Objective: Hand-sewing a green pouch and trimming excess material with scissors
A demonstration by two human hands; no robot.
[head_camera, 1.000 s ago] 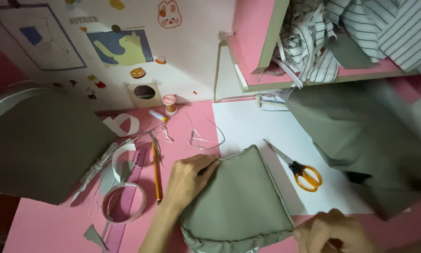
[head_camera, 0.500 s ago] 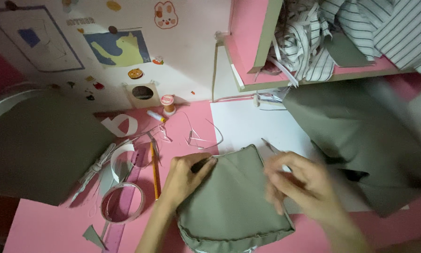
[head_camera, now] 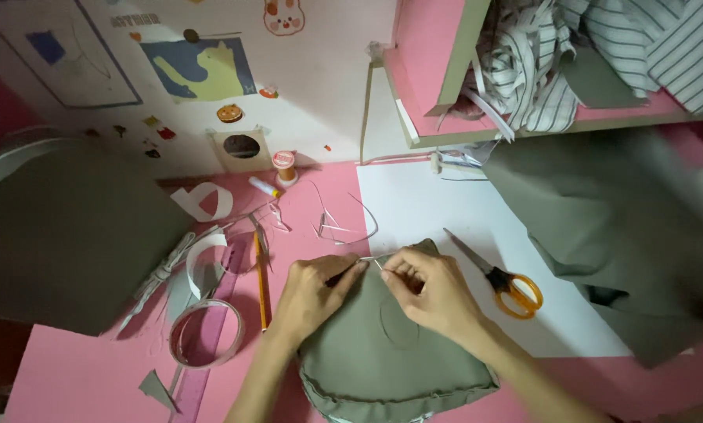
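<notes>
From the head camera, a grey-green fabric pouch (head_camera: 383, 352) lies flat on the pink table (head_camera: 77, 376), its lower end toward the person and its upper edge pointing away toward the wall, so its long axis runs roughly from near to far. Both hands meet at that upper edge. The left hand (head_camera: 308, 294) rests on the pouch's top left corner with its fingertips pressed together on a thin dark tool (head_camera: 342, 273), possibly a needle or a pick; the view is too small to tell which. The right hand (head_camera: 430, 290) lies on the pouch's upper right part, thumb and forefinger pinched on a fine pale thread (head_camera: 375, 262) just beside the left fingertips. The grip point therefore sits at the far rim of the pouch, with most of the cloth lying below the hands.

Orange-handled scissors (head_camera: 504, 278) lie on a white sheet (head_camera: 445, 204) just right of the right hand, blades pointing up and left. A yellow pencil (head_camera: 261, 282) lies left of the left hand, nearly upright in the frame. A roll of clear tape (head_camera: 207, 333) sits further left.

On the pink shelf (head_camera: 625, 110) at upper right lies a heap of striped fabric (head_camera: 555, 70); a large grey-green cloth (head_camera: 625, 227) hangs below it.
</notes>
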